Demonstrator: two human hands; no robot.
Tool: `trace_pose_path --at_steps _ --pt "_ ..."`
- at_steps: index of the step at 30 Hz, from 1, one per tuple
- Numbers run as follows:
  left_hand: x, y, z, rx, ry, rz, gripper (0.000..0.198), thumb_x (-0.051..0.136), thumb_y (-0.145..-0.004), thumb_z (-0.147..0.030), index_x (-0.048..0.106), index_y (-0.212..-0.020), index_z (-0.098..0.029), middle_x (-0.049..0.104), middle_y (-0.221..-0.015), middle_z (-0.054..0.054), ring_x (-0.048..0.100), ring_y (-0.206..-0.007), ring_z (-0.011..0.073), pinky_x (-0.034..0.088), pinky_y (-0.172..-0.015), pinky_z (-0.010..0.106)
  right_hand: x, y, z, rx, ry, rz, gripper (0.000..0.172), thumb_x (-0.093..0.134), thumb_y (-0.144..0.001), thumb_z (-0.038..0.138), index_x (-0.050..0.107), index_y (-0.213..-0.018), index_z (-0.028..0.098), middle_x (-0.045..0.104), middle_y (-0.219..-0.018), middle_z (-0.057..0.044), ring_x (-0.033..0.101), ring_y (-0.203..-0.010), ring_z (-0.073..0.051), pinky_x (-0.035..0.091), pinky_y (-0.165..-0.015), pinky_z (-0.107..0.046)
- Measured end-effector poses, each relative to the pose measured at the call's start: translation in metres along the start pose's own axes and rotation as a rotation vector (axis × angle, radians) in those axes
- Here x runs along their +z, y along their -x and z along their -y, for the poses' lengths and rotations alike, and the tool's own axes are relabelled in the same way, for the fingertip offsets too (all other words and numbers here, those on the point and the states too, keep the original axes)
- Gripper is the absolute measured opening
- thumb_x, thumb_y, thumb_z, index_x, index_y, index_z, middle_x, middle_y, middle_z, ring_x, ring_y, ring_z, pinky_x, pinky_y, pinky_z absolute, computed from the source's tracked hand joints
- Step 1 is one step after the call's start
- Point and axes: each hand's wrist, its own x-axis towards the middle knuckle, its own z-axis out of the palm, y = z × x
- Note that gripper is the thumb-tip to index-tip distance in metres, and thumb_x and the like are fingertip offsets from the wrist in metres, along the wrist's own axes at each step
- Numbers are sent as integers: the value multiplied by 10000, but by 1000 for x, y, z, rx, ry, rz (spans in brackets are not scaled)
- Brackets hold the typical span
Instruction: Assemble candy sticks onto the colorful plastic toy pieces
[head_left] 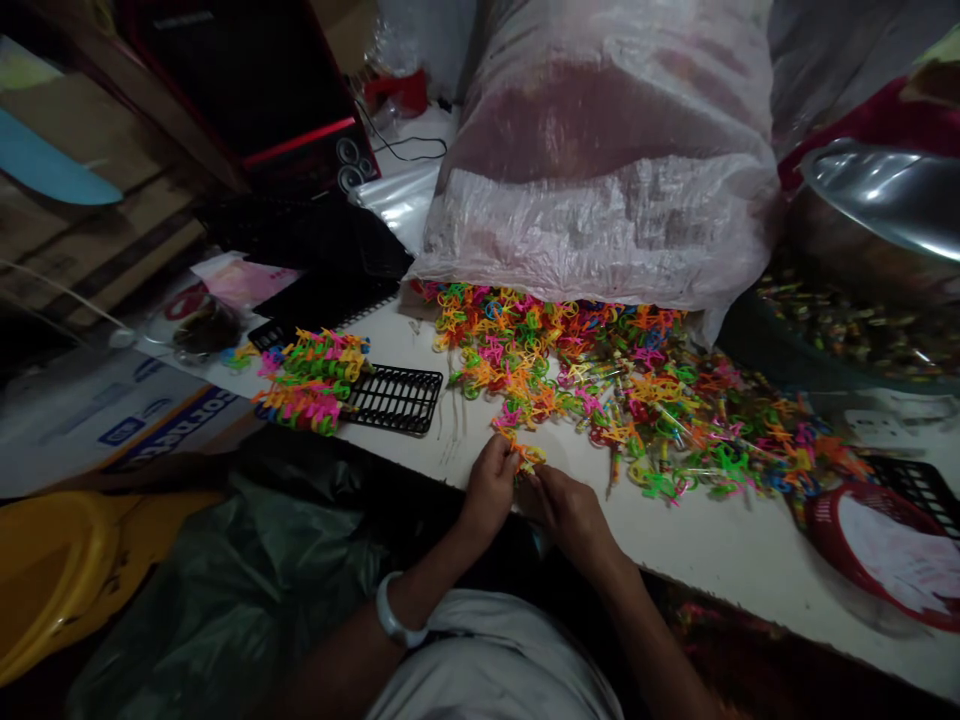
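Note:
My left hand (489,488) is closed in a pinch on a small orange and yellow plastic piece (531,457) at the front edge of the table. Close by, my right hand (576,512) has its fingers pressed together just below that piece; what they grip is hidden. Beyond both hands spreads a heap of small bright plastic pieces (517,375), curly in shape, with thin clear sticks among them. To the left, rows of similar colourful pieces (311,385) lie across a black plastic grid tray (401,398).
A large whitish sack (607,220) stands behind the heap. On the right are a red basket (832,540), a metal bowl (892,190) and a dark tub (765,350) of small items. A speaker (349,165) stands at the back left, a yellow plastic container (52,580) at lower left.

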Motion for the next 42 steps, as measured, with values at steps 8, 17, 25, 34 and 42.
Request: trace_pose_path --at_steps 8,17,25,34,42 --pt "6 0 -7 104 -146 57 115 439 -845 -208 464 -732 -204 511 -745 -10 502 -748 146 402 -703 260 10 10 0 79 -230 -116 288 360 -952 323 615 -970 189 693 -855 -62 649 -746 -170 488 -668 -252" --pt "-19 -39 -11 434 -570 -154 278 523 -867 -241 530 -1141 -192 537 -1191 113 465 -1157 241 379 -1000 421 -68 5 -60 315 263 -768 332 453 -895 383 634 -1013 132 625 -850 -123 574 -828 -257 444 -755 -406" --pt "-23 -49 -3 280 -625 -127 138 629 -790 -273 560 -872 -185 601 -883 37 567 -844 180 466 -766 311 -24 -35 -33 119 348 -570 501 495 -842 210 433 -1338 183 451 -1323 -191 426 -1207 -321 379 -936 -514" --pt "-41 -45 2 243 -491 -165 102 568 -809 -274 589 -874 -197 584 -817 5 541 -711 132 428 -653 246 8 -67 -19 -280 44 -297 570 329 -858 51 325 -1406 209 487 -1366 -94 399 -1280 -176 336 -1044 -408" --pt "-39 -46 1 187 -118 -58 176 600 -782 -314 581 -687 -167 536 -731 -6 521 -740 132 470 -674 248 -62 -83 -81 81 393 -349 259 486 -798 109 667 -970 178 635 -979 -96 495 -939 -243 381 -856 -397"
